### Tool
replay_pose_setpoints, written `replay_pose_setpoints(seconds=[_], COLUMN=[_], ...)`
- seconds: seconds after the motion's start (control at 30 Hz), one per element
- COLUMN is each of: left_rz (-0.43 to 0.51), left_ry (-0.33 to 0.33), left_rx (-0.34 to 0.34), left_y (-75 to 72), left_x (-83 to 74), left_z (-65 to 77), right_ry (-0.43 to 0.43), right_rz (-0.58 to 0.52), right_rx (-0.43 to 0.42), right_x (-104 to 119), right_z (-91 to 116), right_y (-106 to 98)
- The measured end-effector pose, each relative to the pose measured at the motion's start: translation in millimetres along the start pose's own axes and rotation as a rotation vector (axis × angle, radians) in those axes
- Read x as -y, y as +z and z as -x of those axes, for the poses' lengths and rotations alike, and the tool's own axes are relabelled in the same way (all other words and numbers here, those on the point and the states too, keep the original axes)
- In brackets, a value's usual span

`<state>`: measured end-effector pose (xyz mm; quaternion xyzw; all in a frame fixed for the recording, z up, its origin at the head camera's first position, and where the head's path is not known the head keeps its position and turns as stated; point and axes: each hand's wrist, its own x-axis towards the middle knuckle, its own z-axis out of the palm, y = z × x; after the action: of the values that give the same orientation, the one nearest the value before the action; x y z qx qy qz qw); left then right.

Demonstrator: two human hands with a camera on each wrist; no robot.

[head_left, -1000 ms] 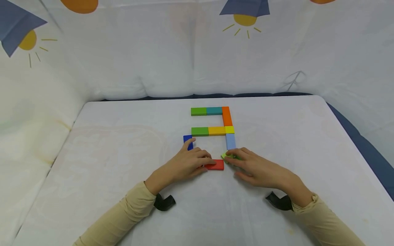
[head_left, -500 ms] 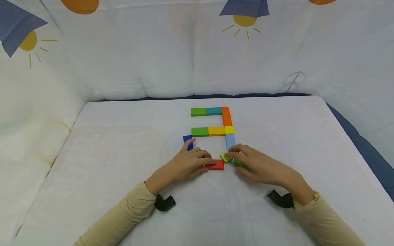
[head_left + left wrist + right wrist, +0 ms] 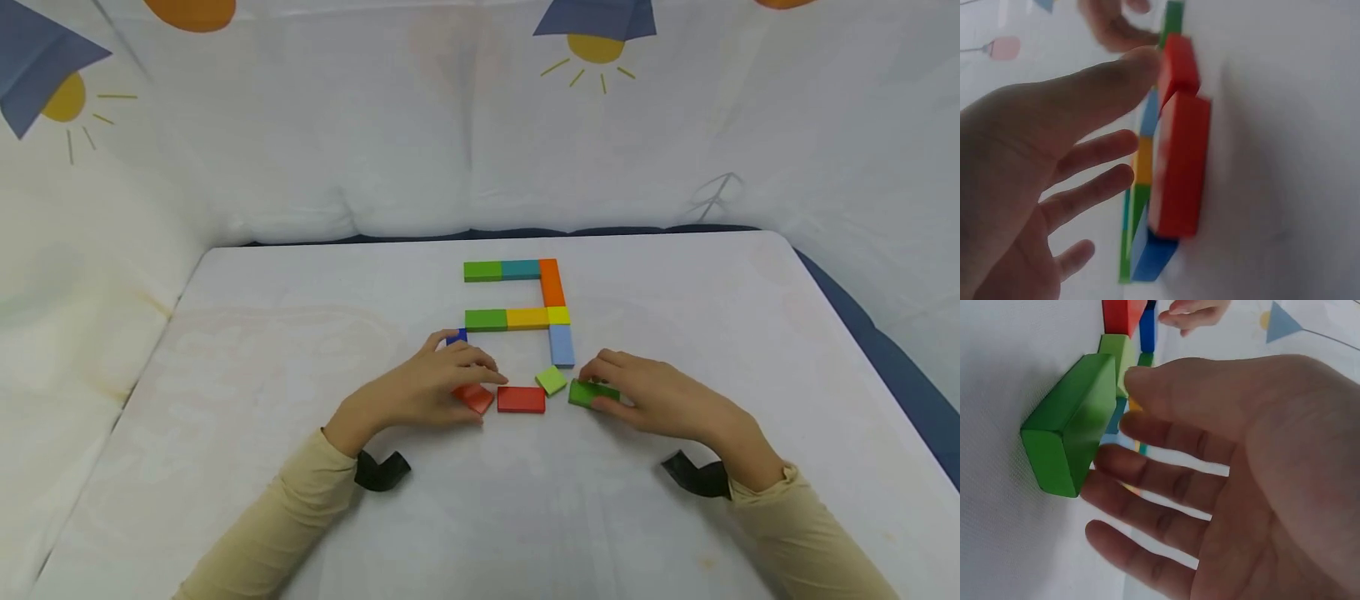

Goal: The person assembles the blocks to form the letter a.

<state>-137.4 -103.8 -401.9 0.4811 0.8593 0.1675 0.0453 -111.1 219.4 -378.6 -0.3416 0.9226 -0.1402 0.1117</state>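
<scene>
My left hand (image 3: 416, 390) is over a tilted red block (image 3: 474, 398), its fingers spread and loosely bent; in the left wrist view, thumb and fingers lie apart beside the red blocks. To the right of that block lies a second red block (image 3: 521, 400). A small light green square block (image 3: 551, 381) sits turned at an angle by its corner. My right hand (image 3: 660, 400) is at a green block (image 3: 587, 393), thumb on the near side and fingers on the far side. In the right wrist view, its extended fingers lie alongside the green block (image 3: 1072, 419) without wrapping it.
Beyond the hands, flat blocks form connected lines: green and teal (image 3: 521, 269) at the top, an orange block (image 3: 552, 282) on the right, then green, amber (image 3: 527, 319) and yellow. A light blue block (image 3: 561, 345) runs down; a dark blue block (image 3: 457, 337) is partly covered.
My left hand has drawn back to the left, uncovering one red block and part of another. The right hand has left the light green block and shifted right to the green one.
</scene>
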Motion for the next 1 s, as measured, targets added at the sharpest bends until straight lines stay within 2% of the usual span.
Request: replay_pose_setpoints(seconds=[0.17, 0.37, 0.63, 1.0], left_rz=[0.0, -0.06, -0.093, -0.099], left_ry=[-0.035, 0.003, 0.006, -0.014], left_rx=[0.019, -0.017, -0.045, -0.03], left_y=[-8.5, -3.9, 1.3, 2.2], left_x=[7.7, 12.3, 13.5, 11.4], left_z=[6.8, 4.8, 2.2, 2.9], right_ry=[0.1, 0.178, 0.175, 0.136], right_rz=[0.009, -0.045, -0.055, -0.04], right_rx=[0.044, 0.104, 0.11, 0.084], right_x=[0.4, 3.1, 6.6, 13.2], right_z=[-0.2, -2.4, -4.0, -6.4], right_y=[0.7, 3.7, 8.7, 14.5])
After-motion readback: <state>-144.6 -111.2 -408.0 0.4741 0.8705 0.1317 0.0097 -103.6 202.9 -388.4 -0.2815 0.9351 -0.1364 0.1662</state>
